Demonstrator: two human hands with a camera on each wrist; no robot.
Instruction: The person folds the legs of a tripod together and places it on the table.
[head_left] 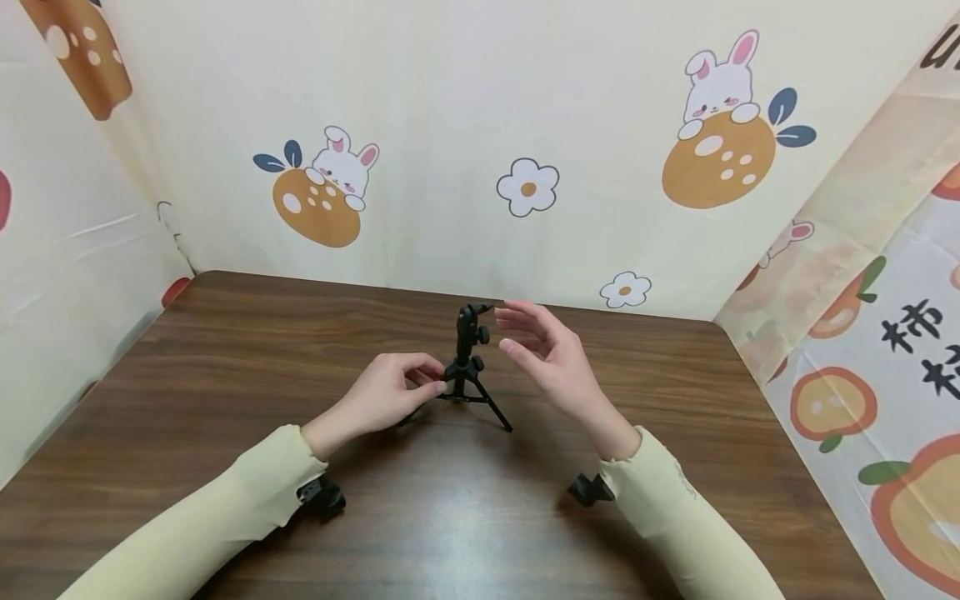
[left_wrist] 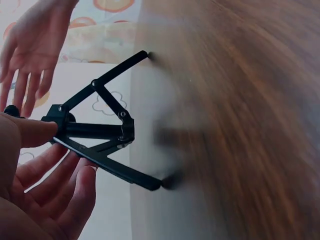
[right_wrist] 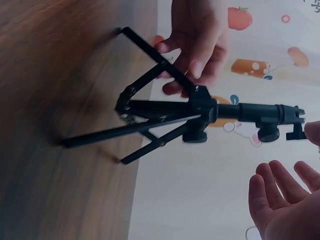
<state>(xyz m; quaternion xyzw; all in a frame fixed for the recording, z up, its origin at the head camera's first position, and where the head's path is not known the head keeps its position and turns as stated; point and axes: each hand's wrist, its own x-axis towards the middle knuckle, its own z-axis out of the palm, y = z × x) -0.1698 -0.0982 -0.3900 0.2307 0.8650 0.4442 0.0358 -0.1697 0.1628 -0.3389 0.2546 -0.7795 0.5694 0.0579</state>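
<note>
A small black tripod (head_left: 465,329) stands upright on the table with its legs spread. My left hand (head_left: 390,387) pinches it at the upper leg, thumb near the hub; the left wrist view has the thumb in front of the tripod (left_wrist: 95,131) and the other fingers behind. To the right of its top, my right hand (head_left: 551,354) is held up with spread, slightly bent fingers. In the right wrist view the right hand (right_wrist: 285,200) has its thumb close by the tilted head of the tripod (right_wrist: 202,107); whether it touches cannot be made out.
The brown wood-grain table (head_left: 465,517) extends around the tripod. A cream curtain (head_left: 450,100) printed with rabbits and flowers hangs behind, and printed cloth also borders both sides. Black wrist devices sit under both sleeves.
</note>
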